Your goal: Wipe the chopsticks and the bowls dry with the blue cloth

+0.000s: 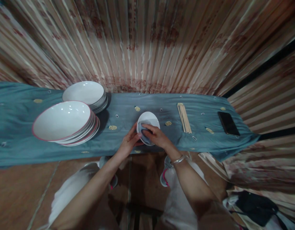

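Note:
A small white bowl (151, 117) is tilted toward me above the front part of the table. My left hand (131, 140) grips it at its left side, with the thumb on the near rim. Inside the bowl, the fingers of my right hand (155, 134) press a blue-grey cloth (144, 130) against the inner wall. Part of the cloth is hidden under those fingers. To the left stands a stack of large white bowls with red rims (63, 121), and behind it another stack of white bowls with dark rims (86, 91).
A blue-green tablecloth with pineapple prints (123, 140) covers the narrow table. Several wooden chopsticks (184, 118) lie right of the bowl, and a black phone (228, 123) lies near the right end. A pleated curtain (142, 48) hangs directly behind the table.

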A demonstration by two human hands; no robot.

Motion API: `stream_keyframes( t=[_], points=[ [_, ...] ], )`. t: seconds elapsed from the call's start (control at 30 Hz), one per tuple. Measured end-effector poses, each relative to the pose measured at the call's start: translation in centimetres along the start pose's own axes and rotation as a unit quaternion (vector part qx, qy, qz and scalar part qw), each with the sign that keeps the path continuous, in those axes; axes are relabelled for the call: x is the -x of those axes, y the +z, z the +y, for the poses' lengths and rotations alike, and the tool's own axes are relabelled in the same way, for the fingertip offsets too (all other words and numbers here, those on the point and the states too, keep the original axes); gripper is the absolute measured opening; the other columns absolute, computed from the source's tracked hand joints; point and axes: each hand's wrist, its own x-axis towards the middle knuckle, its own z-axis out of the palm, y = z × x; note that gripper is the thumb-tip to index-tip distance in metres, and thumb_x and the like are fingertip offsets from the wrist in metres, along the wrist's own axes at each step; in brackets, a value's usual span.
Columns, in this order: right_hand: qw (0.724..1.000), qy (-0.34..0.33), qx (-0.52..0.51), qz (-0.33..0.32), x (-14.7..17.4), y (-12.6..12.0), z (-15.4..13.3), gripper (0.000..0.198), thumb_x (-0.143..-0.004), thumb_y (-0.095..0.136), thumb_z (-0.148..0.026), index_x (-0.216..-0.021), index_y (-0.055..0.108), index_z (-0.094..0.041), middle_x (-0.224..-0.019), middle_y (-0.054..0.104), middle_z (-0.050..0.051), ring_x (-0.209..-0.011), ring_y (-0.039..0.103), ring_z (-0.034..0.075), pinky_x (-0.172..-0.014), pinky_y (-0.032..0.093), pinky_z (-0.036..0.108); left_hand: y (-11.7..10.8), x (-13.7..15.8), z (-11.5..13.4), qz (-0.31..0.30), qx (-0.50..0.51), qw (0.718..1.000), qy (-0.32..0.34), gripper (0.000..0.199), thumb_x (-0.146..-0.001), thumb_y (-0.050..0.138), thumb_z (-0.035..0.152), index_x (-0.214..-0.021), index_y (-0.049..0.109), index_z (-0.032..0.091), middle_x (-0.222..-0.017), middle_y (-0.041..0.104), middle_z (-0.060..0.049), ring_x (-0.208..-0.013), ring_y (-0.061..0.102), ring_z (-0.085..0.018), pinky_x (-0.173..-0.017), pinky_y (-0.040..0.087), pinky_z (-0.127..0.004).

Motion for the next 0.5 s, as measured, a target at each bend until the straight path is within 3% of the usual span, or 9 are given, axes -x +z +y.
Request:
stream_keyframes(
  t=[0.13,0.23,0.5],
  points=[
    [0.997,-0.049,0.052,0.019,0.0,0.1,0.7,0.038,-0.092,0.048,-0.026,-0.129,0.059,-0.021,-0.135,0.06,0.009,-0.128,0.053,0.019,-0.112,0.037,0.037,0.1,0.0,0.1,0.0,0.001,1.0,0.002,0.089,-0.07,0.078,0.047,-0.147,0.041,0.025,-0.096,0.071,-0.005,-0.093,0.067,-0.025,-0.083,0.058,-0.043],
    [0.991,-0.069,0.109,0.03,0.2,0.2,0.8,0.042,-0.094,0.044,-0.023,-0.133,0.055,-0.017,-0.141,0.054,0.013,-0.133,0.047,0.021,-0.115,0.034,0.039,0.1,0.0,0.1,0.004,0.001,1.0,0.0,0.092,-0.068,0.079,0.047,-0.148,0.039,0.024,-0.091,0.07,-0.003,-0.091,0.067,-0.024,-0.083,0.058,-0.043],
    [0.949,-0.012,0.313,0.037,0.7,-0.6,-1.3,0.042,-0.09,0.042,-0.011,-0.128,0.059,-0.011,-0.133,0.057,0.015,-0.123,0.053,0.026,-0.109,0.041,0.04,-0.2,-0.1,-0.1,-0.002,-0.008,1.0,-0.003,0.093,-0.071,0.077,0.046,-0.15,0.035,0.023,-0.098,0.071,-0.006,-0.092,0.067,-0.025,-0.083,0.057,-0.042]
  ],
)
